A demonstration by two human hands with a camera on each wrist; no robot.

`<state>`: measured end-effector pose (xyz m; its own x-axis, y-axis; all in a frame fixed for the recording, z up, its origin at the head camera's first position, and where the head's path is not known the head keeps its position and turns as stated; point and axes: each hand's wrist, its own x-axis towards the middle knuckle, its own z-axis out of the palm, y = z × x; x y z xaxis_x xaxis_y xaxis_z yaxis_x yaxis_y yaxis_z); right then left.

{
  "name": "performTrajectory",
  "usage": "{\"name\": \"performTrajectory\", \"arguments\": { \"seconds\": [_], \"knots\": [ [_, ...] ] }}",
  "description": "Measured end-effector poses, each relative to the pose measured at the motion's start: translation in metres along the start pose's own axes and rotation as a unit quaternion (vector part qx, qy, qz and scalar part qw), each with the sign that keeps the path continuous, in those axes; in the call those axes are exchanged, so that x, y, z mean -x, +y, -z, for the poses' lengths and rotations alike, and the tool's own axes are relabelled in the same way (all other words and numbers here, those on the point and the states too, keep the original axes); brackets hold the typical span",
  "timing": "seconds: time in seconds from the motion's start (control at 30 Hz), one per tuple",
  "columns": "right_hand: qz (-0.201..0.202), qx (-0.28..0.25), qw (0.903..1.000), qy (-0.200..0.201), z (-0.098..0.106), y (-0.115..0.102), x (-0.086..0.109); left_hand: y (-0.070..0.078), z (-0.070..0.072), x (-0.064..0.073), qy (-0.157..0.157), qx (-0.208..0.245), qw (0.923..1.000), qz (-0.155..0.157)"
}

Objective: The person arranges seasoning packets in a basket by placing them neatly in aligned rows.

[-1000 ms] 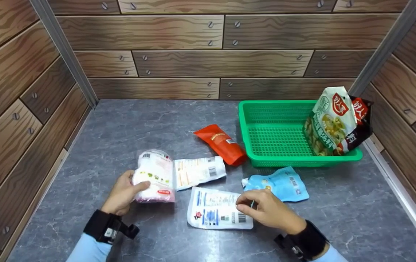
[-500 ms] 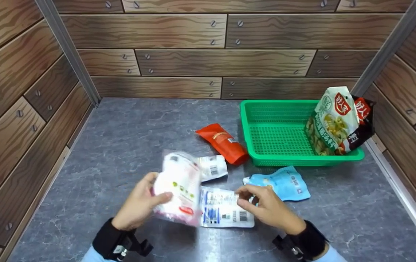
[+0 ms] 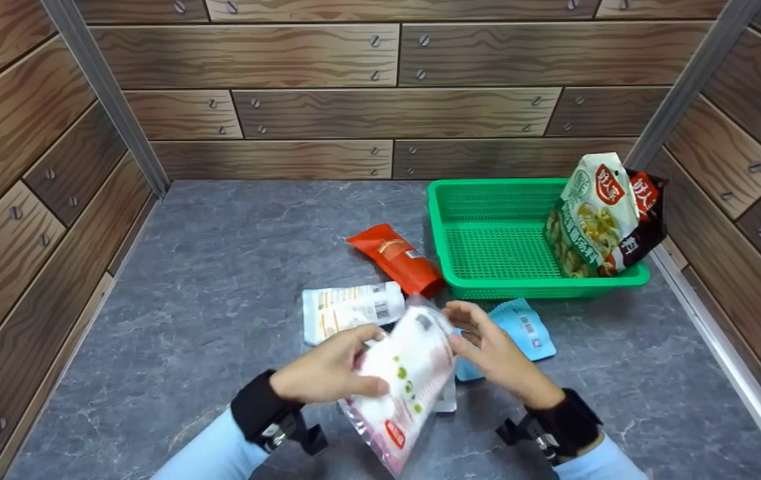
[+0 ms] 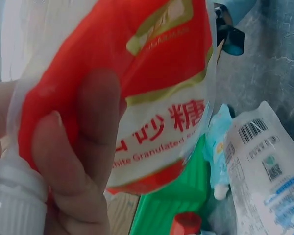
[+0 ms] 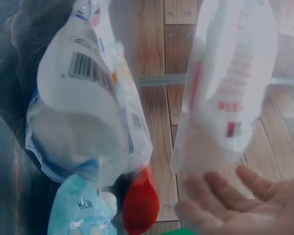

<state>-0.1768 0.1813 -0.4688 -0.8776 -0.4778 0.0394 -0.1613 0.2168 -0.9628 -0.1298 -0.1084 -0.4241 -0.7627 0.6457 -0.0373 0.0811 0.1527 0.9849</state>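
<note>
Sugar bag (image 3: 414, 367) in L fingers (image 4: 59, 152); R fingers (image 3: 476, 318) nr

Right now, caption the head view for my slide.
Left hand grips white pouch, right hand beside it, green basket beyond.

We had a sugar bag (image 3: 407, 380) between left hand (image 3: 334, 373) and right hand (image 3: 494, 350), over one pouch (image 3: 448, 395) on the tabletop (image 3: 220, 300). A second pouch (image 3: 352, 309) lay behind the bag to the left, a third pouch (image 3: 522, 325) to its right, a fourth pouch (image 3: 397, 257) left of the basket (image 3: 527, 291), whose right end held two packets (image 3: 592, 217).
</note>
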Motion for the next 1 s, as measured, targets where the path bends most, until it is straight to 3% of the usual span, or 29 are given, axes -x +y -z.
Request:
{"name": "performTrajectory", "arguments": {
  "seconds": [0.1,0.23,0.37,0.5,0.63,0.83,0.9,1.0],
  "knots": [
    [-0.031,-0.059,0.9969,-0.042,0.007,0.003,-0.003,0.003,0.0,-0.008,-0.029,-0.029,0.9991,-0.009],
    [-0.062,-0.128,0.985,-0.098,0.012,0.008,-0.005,0.003,0.002,-0.015,-0.052,-0.068,0.9962,-0.014],
    [-0.086,-0.175,0.9751,-0.106,0.012,0.014,-0.002,0.004,0.007,-0.019,-0.037,-0.09,0.9952,0.006],
    [-0.077,-0.209,0.9668,-0.125,0.013,0.015,0.001,0.006,0.013,-0.02,-0.013,-0.106,0.9937,0.033],
    [-0.061,-0.241,0.9594,-0.134,0.016,0.016,0.003,0.008,0.022,-0.023,0.03,-0.147,0.9878,0.042],
    [-0.029,-0.292,0.9495,-0.11,0.02,0.018,0.007,0.006,0.034,-0.028,0.122,-0.068,0.989,0.048],
    [-0.03,-0.3,0.9483,-0.099,0.02,0.018,0.008,0.004,0.035,-0.031,0.153,-0.062,0.9856,0.038],
    [-0.029,-0.304,0.9479,-0.09,0.019,0.019,0.01,0.003,0.036,-0.036,0.195,-0.094,0.976,0.027]
  ]
}}
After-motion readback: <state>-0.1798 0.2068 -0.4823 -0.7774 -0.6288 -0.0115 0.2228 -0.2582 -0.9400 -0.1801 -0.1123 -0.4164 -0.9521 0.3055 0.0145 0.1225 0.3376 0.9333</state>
